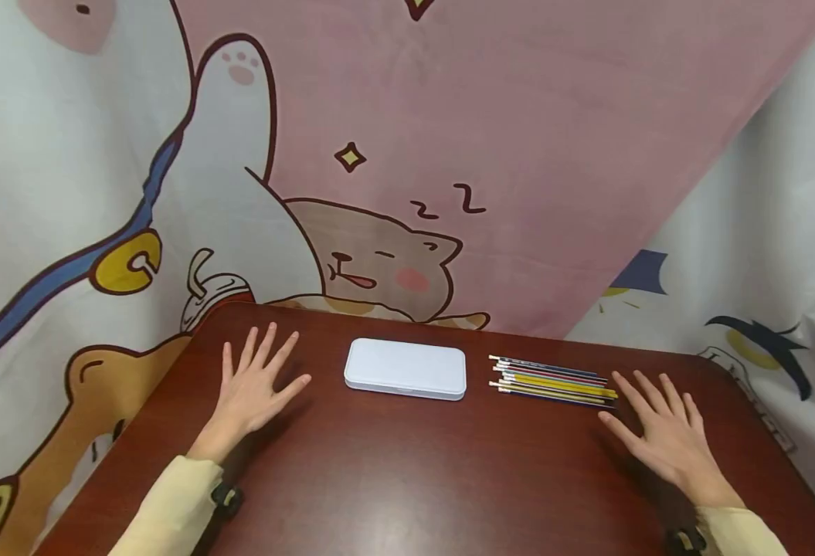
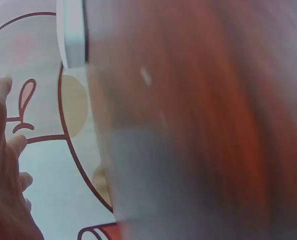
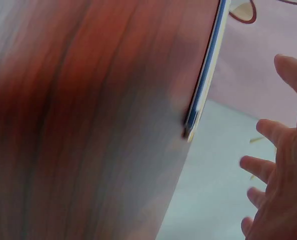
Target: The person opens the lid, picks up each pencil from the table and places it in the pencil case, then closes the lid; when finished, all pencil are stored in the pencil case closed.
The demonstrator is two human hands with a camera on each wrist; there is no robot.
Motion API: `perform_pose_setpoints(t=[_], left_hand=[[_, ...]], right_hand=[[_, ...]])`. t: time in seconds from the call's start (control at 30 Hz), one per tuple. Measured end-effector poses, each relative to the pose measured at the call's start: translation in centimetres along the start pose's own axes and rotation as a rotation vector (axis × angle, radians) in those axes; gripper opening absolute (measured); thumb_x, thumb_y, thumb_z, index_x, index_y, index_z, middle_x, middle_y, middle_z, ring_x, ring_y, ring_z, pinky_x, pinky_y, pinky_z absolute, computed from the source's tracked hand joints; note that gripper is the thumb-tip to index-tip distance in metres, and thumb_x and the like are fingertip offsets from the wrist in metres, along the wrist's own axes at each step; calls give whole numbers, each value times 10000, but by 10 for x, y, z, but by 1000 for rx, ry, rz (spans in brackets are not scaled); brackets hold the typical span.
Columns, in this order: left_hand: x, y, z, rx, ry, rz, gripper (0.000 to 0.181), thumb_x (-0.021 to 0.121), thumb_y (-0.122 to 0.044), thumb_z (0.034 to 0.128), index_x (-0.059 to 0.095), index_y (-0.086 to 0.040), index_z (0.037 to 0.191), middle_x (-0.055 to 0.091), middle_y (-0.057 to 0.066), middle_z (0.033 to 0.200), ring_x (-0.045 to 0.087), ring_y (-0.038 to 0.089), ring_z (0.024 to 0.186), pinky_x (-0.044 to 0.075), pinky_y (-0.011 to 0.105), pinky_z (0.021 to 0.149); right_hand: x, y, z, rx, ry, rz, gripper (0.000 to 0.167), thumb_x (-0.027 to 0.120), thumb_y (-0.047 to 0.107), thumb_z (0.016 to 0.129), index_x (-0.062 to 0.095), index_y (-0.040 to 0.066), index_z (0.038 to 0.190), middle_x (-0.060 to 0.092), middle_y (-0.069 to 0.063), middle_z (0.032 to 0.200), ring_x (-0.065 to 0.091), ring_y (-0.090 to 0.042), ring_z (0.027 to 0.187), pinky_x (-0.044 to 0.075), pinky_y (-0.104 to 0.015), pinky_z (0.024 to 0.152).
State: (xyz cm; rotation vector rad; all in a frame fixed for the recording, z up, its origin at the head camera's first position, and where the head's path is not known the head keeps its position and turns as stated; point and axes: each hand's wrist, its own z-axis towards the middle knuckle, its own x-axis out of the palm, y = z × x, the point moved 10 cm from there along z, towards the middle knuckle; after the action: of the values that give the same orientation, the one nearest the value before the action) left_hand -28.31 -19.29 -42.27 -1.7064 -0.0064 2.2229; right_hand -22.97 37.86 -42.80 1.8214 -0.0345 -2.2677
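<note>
A white, flat pencil case (image 1: 405, 367) with rounded corners lies closed near the middle back of the table; its end (image 2: 74, 35) shows in the left wrist view. To its right lies a bundle of pencils (image 1: 553, 384), several of them, side by side, in yellow, red, dark blue and other colours. My left hand (image 1: 250, 386), fingers spread, is left of the case and holds nothing. Just right of the pencils is my right hand (image 1: 667, 432), also spread and holding nothing. The right wrist view shows the pencil ends (image 3: 201, 95) apart from the fingers.
The dark red-brown wooden table (image 1: 393, 479) has its back edge against a cartoon-printed curtain (image 1: 518, 154). Cloth also hangs at the left and right sides of the table. Both wrists carry black bands.
</note>
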Motion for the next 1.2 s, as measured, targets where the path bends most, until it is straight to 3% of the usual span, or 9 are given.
perform_pose_setpoints(t=[0.2, 0.5, 0.7, 0.97, 1.13, 1.2], left_hand=[[5, -12, 9, -20, -15, -102, 764, 483, -630, 908, 298, -231, 1532, 164, 148, 1586, -4, 344, 1453, -72, 629, 1075], [16, -28, 19, -40, 14, -231, 764, 520, -595, 909, 292, -218, 1534, 178, 149, 1582, 28, 360, 1449, -76, 630, 1075], [20, -38, 32, -37, 45, -393, 776, 577, -512, 913, 261, -184, 1542, 197, 189, 1567, 81, 393, 1438, -58, 653, 1066], [37, -60, 50, 14, 114, -663, 773, 612, -366, 934, 224, -82, 1539, 179, 198, 1568, 151, 384, 1427, 48, 676, 1065], [58, -63, 57, -10, 154, -795, 794, 681, -273, 897, 247, -61, 1528, 193, 212, 1561, 184, 362, 1422, 158, 582, 1103], [66, -62, 59, -27, 168, -834, 807, 701, -256, 880, 256, -56, 1523, 212, 214, 1554, 188, 364, 1420, 149, 572, 1109]], right_hand=[[-1, 28, 9, -61, -44, 58, 702, 603, 446, 922, 340, 154, 1504, 381, -275, 1415, 153, -430, 1401, 8, -634, 1082], [1, 71, 26, -137, -94, 151, 629, 658, 363, 904, 436, 150, 1453, 414, -239, 1403, 226, -399, 1391, 96, -597, 1101], [10, 100, 42, -170, -92, 189, 581, 658, 359, 908, 483, 144, 1419, 429, -211, 1406, 264, -403, 1375, 206, -630, 1052], [21, 137, 55, -186, -95, 240, 546, 670, 343, 900, 531, 133, 1384, 450, -190, 1407, 279, -396, 1374, 217, -586, 1079], [26, 161, 61, -209, -86, 272, 528, 668, 350, 901, 550, 143, 1373, 457, -173, 1411, 285, -376, 1379, 232, -583, 1075], [29, 172, 63, -231, -88, 274, 528, 669, 355, 899, 555, 146, 1370, 465, -168, 1407, 292, -371, 1377, 237, -580, 1074]])
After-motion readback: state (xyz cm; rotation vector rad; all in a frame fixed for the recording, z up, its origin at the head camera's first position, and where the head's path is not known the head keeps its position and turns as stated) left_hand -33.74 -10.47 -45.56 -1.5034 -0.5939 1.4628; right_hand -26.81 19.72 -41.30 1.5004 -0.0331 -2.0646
